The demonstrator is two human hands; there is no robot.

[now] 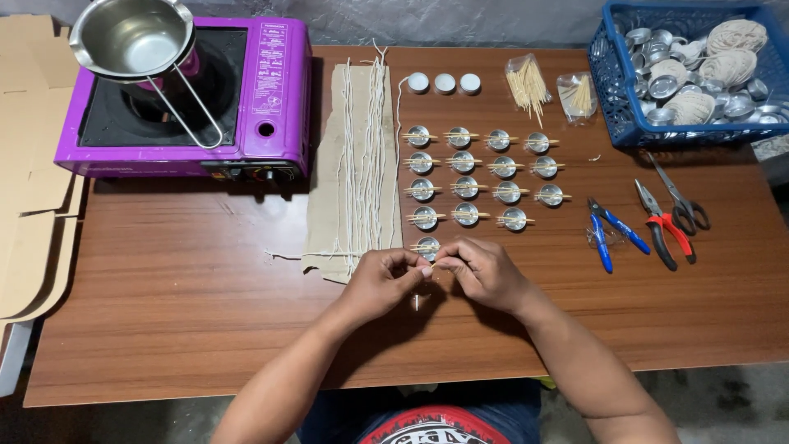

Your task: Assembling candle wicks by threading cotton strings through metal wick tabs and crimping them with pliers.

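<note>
A: As the two hands meet over the near middle of the wooden table point(205, 279), what do they hold?

B: The left hand point(380, 284) and the right hand point(485, 271) are both closed narrow, fingertips against fingertips. Between them they pinch a short piece of white wick point(429, 267). It is very small, so I cannot tell which hand has the firmer hold.

A: Where is this exactly?

B: Just in front of the person, right below the last small metal cup point(426, 246), which lies alone in the nearest row. One more tiny metal piece point(418, 302) is on the table under the hands, but I cannot say what it is.

A: And the other cups?

B: Behind the hands the filled rows of metal cups point(485, 177) stand in a grid, each with thin wooden sticks across the top. Three white round candles point(445, 82) lie in a line at the far side.

A: What is on the left?

B: A strip of cardboard point(327, 181) with long white wick strings point(366, 148) laid along it, and further left a purple portable stove point(271, 99) carrying a metal pouring pot point(131, 37).

A: On the right?

B: Blue pliers point(608, 230), red pliers point(664, 226) and scissors point(680, 197), well apart from the hands. A blue basket point(612, 90) with empty cups and string balls stands in the far corner, with two small bags of sticks point(546, 86) beside it.
</note>
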